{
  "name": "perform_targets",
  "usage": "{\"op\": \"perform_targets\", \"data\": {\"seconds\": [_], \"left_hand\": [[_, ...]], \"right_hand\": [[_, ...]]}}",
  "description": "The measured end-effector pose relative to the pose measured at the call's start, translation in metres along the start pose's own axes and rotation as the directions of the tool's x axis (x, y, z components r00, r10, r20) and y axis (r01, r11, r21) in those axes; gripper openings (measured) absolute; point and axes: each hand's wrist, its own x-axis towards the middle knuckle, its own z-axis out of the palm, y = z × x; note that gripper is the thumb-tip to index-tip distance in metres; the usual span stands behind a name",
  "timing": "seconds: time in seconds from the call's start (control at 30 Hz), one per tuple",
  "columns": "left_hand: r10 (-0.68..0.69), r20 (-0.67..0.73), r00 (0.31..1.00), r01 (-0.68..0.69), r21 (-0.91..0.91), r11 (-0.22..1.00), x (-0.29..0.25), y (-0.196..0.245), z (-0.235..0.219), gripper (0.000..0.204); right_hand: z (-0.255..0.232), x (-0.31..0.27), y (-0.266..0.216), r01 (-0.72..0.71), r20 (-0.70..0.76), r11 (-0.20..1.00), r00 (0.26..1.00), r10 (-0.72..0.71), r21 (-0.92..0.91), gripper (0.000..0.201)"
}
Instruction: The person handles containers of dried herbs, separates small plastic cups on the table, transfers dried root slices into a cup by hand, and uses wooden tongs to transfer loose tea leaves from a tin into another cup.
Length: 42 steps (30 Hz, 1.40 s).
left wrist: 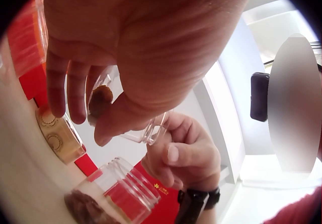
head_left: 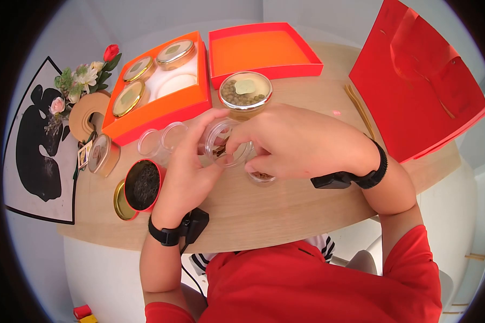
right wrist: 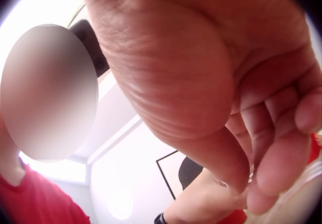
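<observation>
My left hand grips a clear jar that lies tilted, its mouth toward my right hand. Dried brown pieces sit inside this jar. The right hand's curled fingers reach to the jar's mouth, with thumb and forefinger close together; I cannot tell whether they pinch anything. Below the right hand, a second clear jar with reddish-brown dried pieces stands on the table, partly hidden in the head view. Just beyond the hands is a jar of greenish balls with a labelled clear top.
Two clear round containers and a red tin of dark leaves with its gold lid stand left. Behind are an orange-lined box holding several jars, its box lid, wooden tongs and a red bag.
</observation>
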Motion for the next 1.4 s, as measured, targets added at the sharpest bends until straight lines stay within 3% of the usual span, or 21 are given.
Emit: {"op": "perform_targets", "data": {"seconds": [0.2,0.37,0.5,0.77,1.1,1.17,1.3,1.4], "left_hand": [[0.016,-0.002,1.000,-0.016,-0.014,1.000,0.000,0.000,0.002,0.078],[0.020,-0.014,1.000,-0.020,0.003,1.000,0.000,0.002,0.002,0.078],[0.016,-0.013,1.000,-0.015,0.013,1.000,0.000,0.002,0.002,0.078],[0.028,-0.010,1.000,-0.028,-0.019,0.999,0.000,-0.003,0.002,0.077],[-0.002,0.000,1.000,0.002,0.008,1.000,0.000,0.000,0.002,0.077],[0.002,-0.003,1.000,-0.002,0.023,1.000,-0.001,0.000,0.003,0.076],[0.013,-0.009,1.000,-0.013,0.005,1.000,0.000,0.000,0.002,0.078],[-0.003,-0.009,1.000,0.003,-0.012,1.000,0.000,0.001,0.002,0.079]], "right_hand": [[0.010,0.000,0.004,0.049,-0.074,0.996,0.996,-0.055,-0.077,0.032],[0.017,0.003,0.013,0.138,-0.138,0.972,0.976,-0.166,-0.192,0.020],[0.013,0.003,0.007,0.061,-0.057,0.987,0.996,-0.070,-0.147,0.033],[0.019,0.004,0.013,0.145,-0.088,0.981,0.984,-0.158,-0.132,0.039],[0.013,0.003,0.010,0.160,-0.069,0.982,0.983,-0.168,-0.100,0.037],[0.006,0.002,0.001,0.050,0.013,0.997,0.999,-0.050,-0.055,0.035],[0.009,0.002,0.006,0.118,-0.039,0.990,0.992,-0.121,-0.076,0.036],[0.003,0.001,-0.002,0.007,0.040,0.998,0.999,-0.004,-0.068,0.035]]}}
